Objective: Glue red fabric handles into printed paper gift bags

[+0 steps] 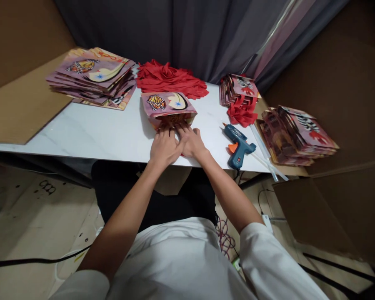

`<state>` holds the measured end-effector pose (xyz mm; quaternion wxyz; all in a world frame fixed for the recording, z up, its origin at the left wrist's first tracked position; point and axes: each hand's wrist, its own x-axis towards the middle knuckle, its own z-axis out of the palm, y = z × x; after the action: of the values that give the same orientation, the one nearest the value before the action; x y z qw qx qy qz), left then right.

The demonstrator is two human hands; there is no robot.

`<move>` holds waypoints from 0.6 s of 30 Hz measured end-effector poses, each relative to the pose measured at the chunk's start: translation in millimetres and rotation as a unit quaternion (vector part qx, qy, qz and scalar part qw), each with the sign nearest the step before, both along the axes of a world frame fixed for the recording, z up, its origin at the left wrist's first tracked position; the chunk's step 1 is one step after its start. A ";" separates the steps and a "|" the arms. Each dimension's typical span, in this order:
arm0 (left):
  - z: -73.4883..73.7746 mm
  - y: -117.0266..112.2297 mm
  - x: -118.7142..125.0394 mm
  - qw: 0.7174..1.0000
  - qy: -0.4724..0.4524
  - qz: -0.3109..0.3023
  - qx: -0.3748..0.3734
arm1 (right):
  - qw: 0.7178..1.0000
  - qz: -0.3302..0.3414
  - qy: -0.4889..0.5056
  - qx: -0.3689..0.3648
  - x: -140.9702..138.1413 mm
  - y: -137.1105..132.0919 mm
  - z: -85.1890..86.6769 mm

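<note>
A printed paper bag (pixel 170 104) with a butterfly and a pale curved shape on it lies on the white table, its open mouth toward me. My left hand (pixel 165 146) rests at the lower edge of that mouth, palm down, fingers stretched forward. Beside it, my right hand (pixel 191 141) lies in the same way, and the two hands touch at the thumbs. The fingertips of both are at the bag's mouth, partly in its shadow. Neither hand is wrapped around anything I can see.
A heap of red ribbons (pixel 171 81) lies behind the bag. Stacks of printed pieces (pixel 90 77) stand left, with folded bags (pixel 306 133) right. A glue gun (pixel 237 143) and clear glue sticks (pixel 264 146) lie near my right. Cardboard (pixel 21 112) flanks the table (pixel 103 133).
</note>
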<state>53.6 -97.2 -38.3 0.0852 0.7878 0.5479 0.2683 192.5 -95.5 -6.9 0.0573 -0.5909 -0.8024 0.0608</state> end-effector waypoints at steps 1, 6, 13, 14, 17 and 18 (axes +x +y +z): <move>-0.1 -0.1 0.2 1.000 0.000 -0.001 -0.002 | 1.000 0.000 -0.003 -0.003 0.1 -0.2 0.1; 3.5 1.6 0.9 1.000 0.004 0.000 0.000 | 1.000 -0.007 -0.010 -0.005 -1.3 0.6 -1.8; 3.6 1.9 0.0 1.000 0.005 -0.001 0.001 | 1.000 0.019 -0.012 0.019 -3.1 -1.1 -4.2; 2.2 1.9 -0.3 1.000 0.000 -0.002 0.000 | 0.999 0.026 -0.010 0.016 -2.9 -1.0 -4.2; -0.7 3.1 -0.9 1.000 -0.013 -0.010 -0.002 | 1.000 0.030 0.002 0.007 -1.9 0.8 -5.0; -0.4 3.7 -0.6 1.000 -0.013 -0.012 -0.003 | 1.000 0.030 0.006 0.005 -1.5 1.7 -5.4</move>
<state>53.0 -93.5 -38.7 0.0980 0.7906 0.5375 0.2764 190.9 -93.8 -12.3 0.0636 -0.5658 -0.8198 0.0617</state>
